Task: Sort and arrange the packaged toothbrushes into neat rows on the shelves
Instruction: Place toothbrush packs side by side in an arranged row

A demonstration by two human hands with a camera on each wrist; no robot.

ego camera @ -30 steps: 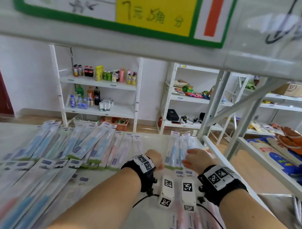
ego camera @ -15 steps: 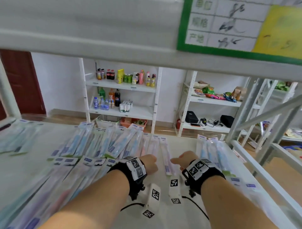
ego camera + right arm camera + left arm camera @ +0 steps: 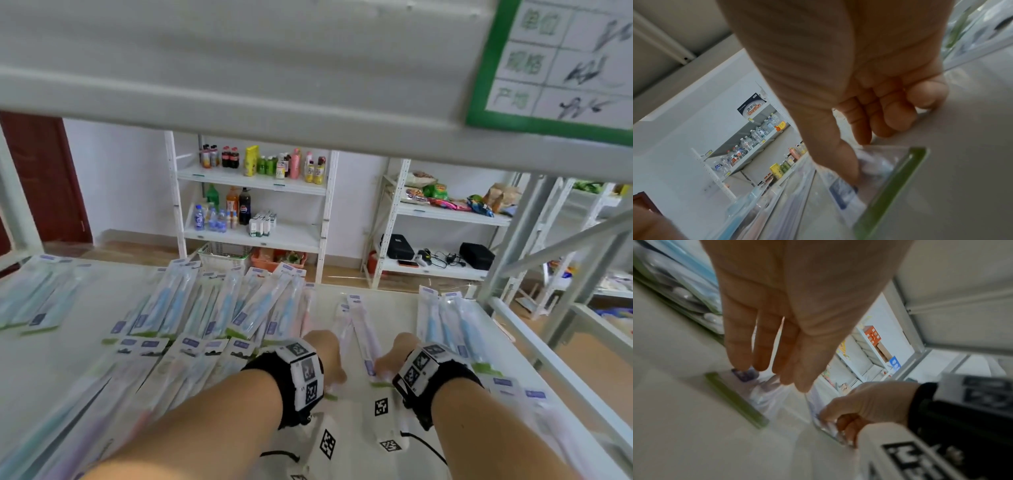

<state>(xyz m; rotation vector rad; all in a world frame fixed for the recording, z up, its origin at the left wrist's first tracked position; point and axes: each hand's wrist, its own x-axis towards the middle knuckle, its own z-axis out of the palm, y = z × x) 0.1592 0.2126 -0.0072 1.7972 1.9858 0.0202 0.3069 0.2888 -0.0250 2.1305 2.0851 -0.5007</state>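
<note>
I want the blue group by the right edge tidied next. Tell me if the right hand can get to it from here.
Probably yes. The right hand sits just left of the blue toothbrush packs, with nothing between them, though its fingers currently pinch a pink pack.

A small shop is shown: white metal shelving units (image 3: 253, 192) stocked with bottled drinks (image 3: 245, 205), snack bags (image 3: 435, 192) (brightly coloured), and a green-bordered handwritten price card (image 3: 561, 65).

A white-and-dark sign board (image 3: 753, 106) on the far wall shelving reads "GamOn" in orange — with Chinese characters above it. The green-bordered white price card (image 3: 561, 65) on the upper shelf edge carries green Chinese characters, too blurred to read.
</note>
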